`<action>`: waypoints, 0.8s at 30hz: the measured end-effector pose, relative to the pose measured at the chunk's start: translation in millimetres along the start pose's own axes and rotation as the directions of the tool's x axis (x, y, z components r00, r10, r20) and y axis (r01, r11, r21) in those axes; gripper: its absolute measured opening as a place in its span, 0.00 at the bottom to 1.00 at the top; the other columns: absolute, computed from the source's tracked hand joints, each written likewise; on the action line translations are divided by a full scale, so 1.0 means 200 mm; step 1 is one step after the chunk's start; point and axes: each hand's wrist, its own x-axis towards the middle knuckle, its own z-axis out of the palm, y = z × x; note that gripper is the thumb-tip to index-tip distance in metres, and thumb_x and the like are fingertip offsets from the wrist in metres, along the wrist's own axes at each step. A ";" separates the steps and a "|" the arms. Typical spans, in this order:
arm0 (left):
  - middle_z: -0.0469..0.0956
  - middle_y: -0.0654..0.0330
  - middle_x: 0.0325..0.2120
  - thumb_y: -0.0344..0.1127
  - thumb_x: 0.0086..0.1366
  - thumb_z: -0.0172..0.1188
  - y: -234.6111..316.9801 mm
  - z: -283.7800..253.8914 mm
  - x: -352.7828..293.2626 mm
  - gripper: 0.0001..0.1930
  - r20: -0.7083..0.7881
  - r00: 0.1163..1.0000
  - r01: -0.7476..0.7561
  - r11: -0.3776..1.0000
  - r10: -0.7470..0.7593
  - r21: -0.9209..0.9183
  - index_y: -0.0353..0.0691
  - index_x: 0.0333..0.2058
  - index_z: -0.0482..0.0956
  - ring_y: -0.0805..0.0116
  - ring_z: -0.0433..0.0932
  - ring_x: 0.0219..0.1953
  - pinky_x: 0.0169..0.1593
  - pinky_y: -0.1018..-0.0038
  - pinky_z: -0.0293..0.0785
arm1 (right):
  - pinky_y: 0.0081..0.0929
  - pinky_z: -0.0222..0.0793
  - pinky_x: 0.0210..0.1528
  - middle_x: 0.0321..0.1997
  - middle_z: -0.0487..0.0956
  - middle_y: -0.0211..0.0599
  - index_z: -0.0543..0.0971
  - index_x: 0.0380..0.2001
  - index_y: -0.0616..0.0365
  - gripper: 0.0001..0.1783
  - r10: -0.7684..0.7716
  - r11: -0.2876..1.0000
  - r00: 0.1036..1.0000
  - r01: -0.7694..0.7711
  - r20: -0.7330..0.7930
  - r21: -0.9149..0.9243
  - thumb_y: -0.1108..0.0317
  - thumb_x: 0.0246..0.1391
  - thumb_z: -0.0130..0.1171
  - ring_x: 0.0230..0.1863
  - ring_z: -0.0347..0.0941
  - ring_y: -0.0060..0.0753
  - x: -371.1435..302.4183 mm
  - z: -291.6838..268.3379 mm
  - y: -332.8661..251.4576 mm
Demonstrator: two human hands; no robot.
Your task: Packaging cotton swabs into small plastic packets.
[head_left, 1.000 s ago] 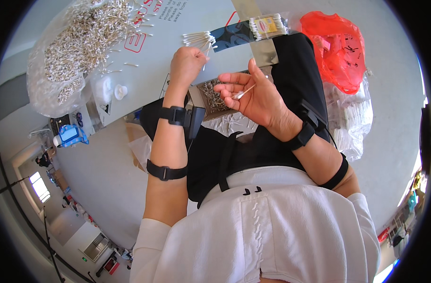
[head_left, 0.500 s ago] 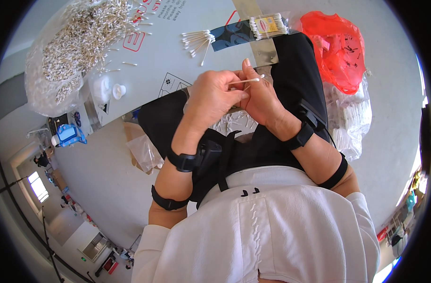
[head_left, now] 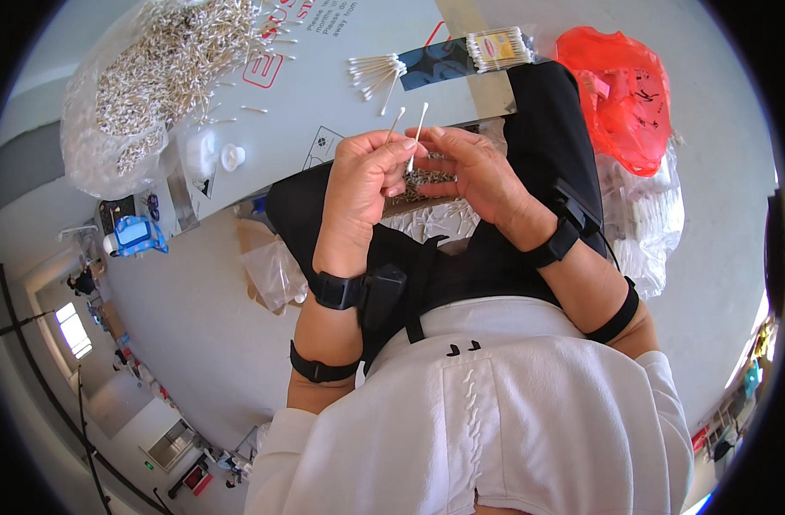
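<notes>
Two cotton swabs stand up from my left hand [head_left: 360, 176], whose thumb and fingers are pinched together. One cotton swab [head_left: 419, 124] leans at the thumb tip, its lower end hanging between my hands. The other cotton swab [head_left: 396, 125] rises behind the fingers. Close on the right, my right hand [head_left: 488, 178] has its fingers spread, the tips beside the nearer swab. Below both hands, loose swabs [head_left: 435, 221] lie between my thighs, partly hidden. Beyond them, a fan of swabs [head_left: 377, 70] rests on the grey board [head_left: 298, 94].
A clear bag [head_left: 83, 159] heaped with swabs fills the board's far left, with a white round cap [head_left: 233, 157] near it. A packed bundle of swabs [head_left: 499, 49] lies at the far right of a dark strip [head_left: 433, 64]. Red [head_left: 620, 103] and clear [head_left: 645, 215] plastic bags are at right.
My left hand has turned, so the swab that pointed right now stands upright and a second one shows. My right hand has moved slightly away, its fingers spreading. The view has shifted a little.
</notes>
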 end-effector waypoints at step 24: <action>0.67 0.72 0.16 0.31 0.61 0.64 -0.08 0.00 0.01 0.06 0.094 0.996 0.021 0.985 -0.005 -0.168 0.33 0.31 0.81 0.84 0.56 0.15 0.21 0.82 0.55 | 0.15 0.69 0.35 0.30 0.81 0.28 0.83 0.34 0.61 0.05 -0.363 0.926 0.931 0.358 0.023 0.124 0.74 0.53 0.65 0.31 0.73 0.17 0.05 -0.02 0.02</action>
